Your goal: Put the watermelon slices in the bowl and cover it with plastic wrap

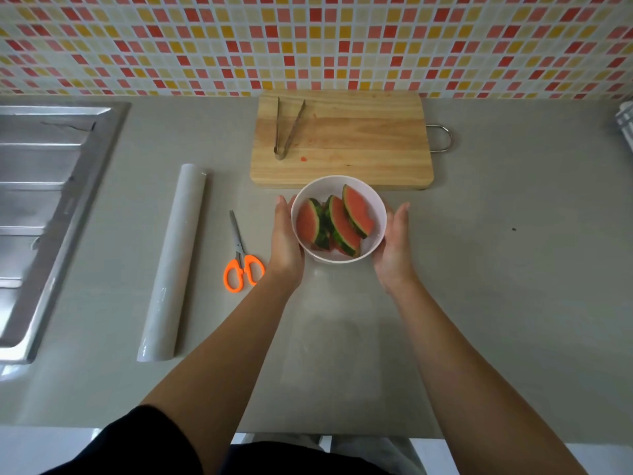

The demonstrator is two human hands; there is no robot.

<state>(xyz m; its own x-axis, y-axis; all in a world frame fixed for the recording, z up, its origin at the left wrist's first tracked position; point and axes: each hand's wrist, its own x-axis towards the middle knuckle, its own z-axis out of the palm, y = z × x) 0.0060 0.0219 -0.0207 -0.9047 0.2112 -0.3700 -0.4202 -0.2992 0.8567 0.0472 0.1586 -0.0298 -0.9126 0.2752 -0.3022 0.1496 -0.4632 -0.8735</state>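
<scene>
1. Two bare forearms reach up from the bottom of the frame, over a dark sleeve at lower left, across a grey worktop (pixel 496 286).
2. At the centre, the left hand (pixel 286 241) and the right hand (pixel 394 248) cup opposite sides of a white bowl (pixel 378 214); the fingers are stretched out flat against its wall, palms facing each other.
3. Inside the bowl lie several watermelon slices (pixel 337 221), red flesh with green rind, leaning on one another.
4. A sheet of clear plastic wrap (pixel 329 337) seems to lie flat on the worktop below the bowl; its edges are faint.
5. Left of centre lies the long roll of plastic wrap (pixel 173 265), running top to bottom.
6. Between the roll and the left hand lie orange-handled scissors (pixel 241 260).
7. Just above the bowl sits a wooden cutting board (pixel 359 145), with metal tongs (pixel 287 128) on its left part.
8. A steel sink (pixel 44 207) fills the left edge; a tiled wall (pixel 308 39) spans the top.
</scene>
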